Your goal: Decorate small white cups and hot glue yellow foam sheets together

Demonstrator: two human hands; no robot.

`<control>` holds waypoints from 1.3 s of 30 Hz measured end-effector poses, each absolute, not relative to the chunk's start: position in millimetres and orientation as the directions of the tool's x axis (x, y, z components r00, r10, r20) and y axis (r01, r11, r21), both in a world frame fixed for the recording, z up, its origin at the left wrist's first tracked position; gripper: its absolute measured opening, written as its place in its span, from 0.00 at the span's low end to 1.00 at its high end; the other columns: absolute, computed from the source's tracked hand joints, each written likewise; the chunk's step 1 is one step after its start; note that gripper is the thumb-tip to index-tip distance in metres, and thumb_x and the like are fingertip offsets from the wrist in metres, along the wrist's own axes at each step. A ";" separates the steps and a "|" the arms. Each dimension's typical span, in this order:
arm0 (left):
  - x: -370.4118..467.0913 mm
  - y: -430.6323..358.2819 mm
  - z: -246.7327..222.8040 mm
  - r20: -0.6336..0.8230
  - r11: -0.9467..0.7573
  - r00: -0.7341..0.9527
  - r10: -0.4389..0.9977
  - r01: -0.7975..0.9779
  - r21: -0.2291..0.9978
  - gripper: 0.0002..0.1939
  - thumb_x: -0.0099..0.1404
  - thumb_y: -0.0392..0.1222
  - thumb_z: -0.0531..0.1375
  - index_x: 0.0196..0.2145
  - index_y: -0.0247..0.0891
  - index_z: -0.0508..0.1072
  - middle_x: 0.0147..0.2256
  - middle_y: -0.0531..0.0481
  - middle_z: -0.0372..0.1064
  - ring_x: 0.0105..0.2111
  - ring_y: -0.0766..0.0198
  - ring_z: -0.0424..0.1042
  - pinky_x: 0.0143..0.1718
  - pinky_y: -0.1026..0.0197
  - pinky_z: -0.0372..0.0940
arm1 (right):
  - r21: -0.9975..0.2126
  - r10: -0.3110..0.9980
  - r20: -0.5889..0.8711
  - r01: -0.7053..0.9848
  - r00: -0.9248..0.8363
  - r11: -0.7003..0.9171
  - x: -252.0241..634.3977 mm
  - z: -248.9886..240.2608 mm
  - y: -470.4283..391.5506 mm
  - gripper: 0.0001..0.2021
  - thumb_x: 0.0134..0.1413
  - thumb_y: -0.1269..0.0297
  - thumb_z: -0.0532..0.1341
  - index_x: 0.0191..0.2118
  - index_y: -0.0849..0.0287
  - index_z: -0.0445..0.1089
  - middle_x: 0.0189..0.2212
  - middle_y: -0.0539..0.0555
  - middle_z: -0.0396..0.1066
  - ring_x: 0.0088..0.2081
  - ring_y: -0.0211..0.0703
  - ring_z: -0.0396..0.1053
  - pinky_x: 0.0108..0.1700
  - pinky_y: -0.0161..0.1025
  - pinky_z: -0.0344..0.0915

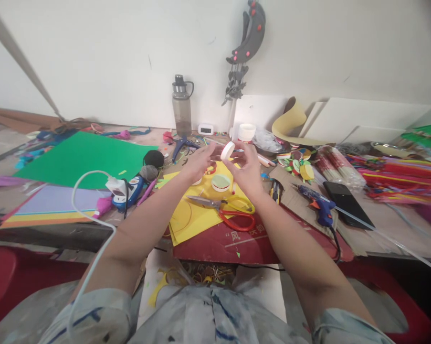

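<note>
White ring (227,151) is above the yellow paper (178,227), pinched in your right hand (247,167); whether your left hand (201,163), just beside it, touches it, you cannot tell. A loose pinch could drop it near the scissors (220,205). The clear bag (354,179) holds sticks (331,163); the bottle's (182,112) contents are unclear.

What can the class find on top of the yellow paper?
On the yellow paper lie scissors, partly past its edge, and a round white piece. Whatever the left arm covers there cannot be seen.
</note>
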State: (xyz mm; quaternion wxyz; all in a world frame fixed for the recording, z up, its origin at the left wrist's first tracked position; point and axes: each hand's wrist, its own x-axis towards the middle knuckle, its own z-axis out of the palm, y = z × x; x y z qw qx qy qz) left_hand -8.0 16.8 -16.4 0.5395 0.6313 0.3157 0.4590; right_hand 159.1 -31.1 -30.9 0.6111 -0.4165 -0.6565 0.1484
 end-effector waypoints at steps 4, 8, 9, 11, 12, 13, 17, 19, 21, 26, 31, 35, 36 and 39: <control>-0.5 3.9 -11.8 0.258 -0.051 0.566 0.783 -0.354 0.934 0.34 0.55 0.67 0.72 0.47 0.37 0.80 0.47 0.41 0.78 0.43 0.58 0.77 0.44 0.58 0.69 | -0.607 0.668 0.741 0.496 0.071 0.621 156.8 -27.6 -37.4 0.23 0.56 0.63 0.67 0.56 0.52 0.66 0.53 0.59 0.67 0.47 0.47 0.73 0.48 0.48 0.75; -2.3 11.2 -15.8 0.259 -0.078 0.502 0.825 -0.354 0.932 0.30 0.53 0.57 0.77 0.49 0.39 0.81 0.46 0.44 0.78 0.41 0.62 0.76 0.40 0.61 0.68 | -0.575 0.679 0.732 0.580 0.049 0.577 159.4 -25.8 -38.8 0.24 0.54 0.64 0.68 0.57 0.54 0.66 0.53 0.60 0.69 0.51 0.51 0.70 0.50 0.50 0.73; -4.0 15.9 -17.4 0.277 -0.110 0.460 0.844 -0.357 0.928 0.30 0.52 0.55 0.78 0.49 0.39 0.80 0.46 0.45 0.78 0.41 0.62 0.76 0.40 0.62 0.68 | -0.596 0.703 0.710 0.572 0.048 0.564 161.0 -24.3 -38.8 0.23 0.54 0.64 0.67 0.56 0.55 0.67 0.52 0.60 0.70 0.49 0.50 0.70 0.48 0.49 0.73; -8.4 26.8 -20.5 0.354 -0.213 0.355 0.865 -0.379 0.901 0.32 0.46 0.50 0.80 0.48 0.40 0.79 0.48 0.46 0.78 0.43 0.62 0.75 0.43 0.62 0.68 | -0.660 0.769 0.639 0.532 0.024 0.531 163.9 -18.8 -39.8 0.16 0.55 0.63 0.65 0.50 0.57 0.70 0.45 0.57 0.72 0.39 0.44 0.70 0.42 0.44 0.71; -11.0 32.1 -21.7 0.392 -0.263 0.301 0.869 -0.389 0.883 0.34 0.44 0.47 0.81 0.48 0.40 0.79 0.48 0.46 0.78 0.45 0.61 0.75 0.46 0.61 0.69 | -0.688 0.801 0.599 0.510 -0.002 0.516 164.6 -14.9 -41.3 0.12 0.57 0.63 0.64 0.47 0.57 0.71 0.40 0.54 0.73 0.35 0.42 0.69 0.39 0.41 0.69; -13.6 37.0 -22.6 0.419 -0.304 0.255 0.872 -0.389 0.870 0.36 0.41 0.45 0.81 0.49 0.40 0.78 0.48 0.47 0.78 0.46 0.60 0.75 0.48 0.60 0.69 | -0.708 0.827 0.561 0.496 -0.038 0.503 164.7 -10.5 -43.8 0.09 0.59 0.62 0.63 0.44 0.58 0.72 0.35 0.52 0.72 0.33 0.40 0.68 0.37 0.40 0.67; -21.9 49.1 -22.8 0.477 -0.409 0.148 0.866 -0.336 0.848 0.41 0.41 0.42 0.79 0.53 0.39 0.73 0.48 0.46 0.76 0.48 0.57 0.74 0.51 0.55 0.69 | -0.677 0.872 0.425 0.555 -0.243 0.484 160.0 5.1 -66.3 0.07 0.62 0.63 0.62 0.42 0.58 0.74 0.28 0.48 0.72 0.29 0.39 0.68 0.35 0.37 0.64; -23.7 51.1 -21.7 0.494 -0.438 0.121 0.861 -0.316 0.841 0.41 0.40 0.41 0.78 0.53 0.38 0.71 0.49 0.45 0.75 0.49 0.55 0.74 0.52 0.54 0.68 | -0.595 0.872 0.341 0.638 -0.350 0.489 158.7 6.3 -84.3 0.06 0.62 0.66 0.63 0.43 0.59 0.75 0.30 0.51 0.75 0.31 0.40 0.70 0.38 0.38 0.66; -23.9 51.6 -20.5 0.493 -0.446 0.096 0.865 -0.305 0.842 0.41 0.39 0.39 0.78 0.51 0.39 0.70 0.49 0.45 0.74 0.49 0.55 0.74 0.51 0.54 0.69 | -0.481 0.870 0.264 0.726 -0.416 0.493 160.3 2.2 -104.4 0.07 0.64 0.67 0.62 0.45 0.60 0.76 0.35 0.55 0.77 0.35 0.43 0.73 0.43 0.41 0.69; -21.6 50.6 -17.3 0.485 -0.446 0.078 0.871 -0.290 0.847 0.37 0.38 0.38 0.77 0.47 0.39 0.69 0.44 0.48 0.74 0.45 0.58 0.74 0.46 0.58 0.70 | -0.206 0.873 0.015 0.853 -0.487 0.479 165.5 -15.6 -144.2 0.18 0.65 0.71 0.61 0.59 0.65 0.72 0.54 0.68 0.73 0.54 0.55 0.72 0.59 0.50 0.68; -26.6 55.3 -14.8 0.525 -0.489 0.074 0.848 -0.275 0.828 0.38 0.38 0.38 0.76 0.49 0.39 0.69 0.49 0.45 0.73 0.48 0.55 0.74 0.48 0.56 0.70 | -0.079 0.905 -0.083 0.908 -0.416 0.411 160.3 -24.6 -149.1 0.31 0.61 0.78 0.57 0.69 0.64 0.63 0.53 0.69 0.71 0.53 0.55 0.72 0.59 0.51 0.67; -38.1 61.6 -12.4 0.528 -0.504 0.023 0.849 -0.270 0.821 0.42 0.40 0.39 0.74 0.54 0.39 0.68 0.51 0.43 0.72 0.51 0.53 0.73 0.50 0.55 0.69 | -0.251 0.927 0.012 0.897 -0.374 0.365 169.0 -31.5 -143.9 0.30 0.57 0.73 0.61 0.66 0.64 0.66 0.47 0.65 0.74 0.47 0.53 0.74 0.52 0.47 0.71; -40.9 62.3 -11.7 0.536 -0.516 0.003 0.844 -0.264 0.815 0.42 0.41 0.39 0.74 0.55 0.40 0.67 0.53 0.44 0.71 0.52 0.54 0.72 0.51 0.55 0.68 | -0.324 0.934 0.067 0.878 -0.351 0.353 173.2 -32.8 -143.1 0.28 0.57 0.71 0.61 0.64 0.63 0.68 0.44 0.63 0.76 0.44 0.52 0.75 0.50 0.47 0.71; -46.4 61.7 -9.8 0.573 -0.568 -0.051 0.818 -0.224 0.792 0.40 0.43 0.37 0.72 0.54 0.42 0.66 0.56 0.44 0.69 0.54 0.55 0.71 0.52 0.57 0.67 | -0.546 0.936 0.203 0.760 -0.288 0.352 184.7 -31.6 -141.5 0.21 0.60 0.64 0.60 0.58 0.59 0.72 0.31 0.54 0.73 0.33 0.47 0.73 0.41 0.44 0.72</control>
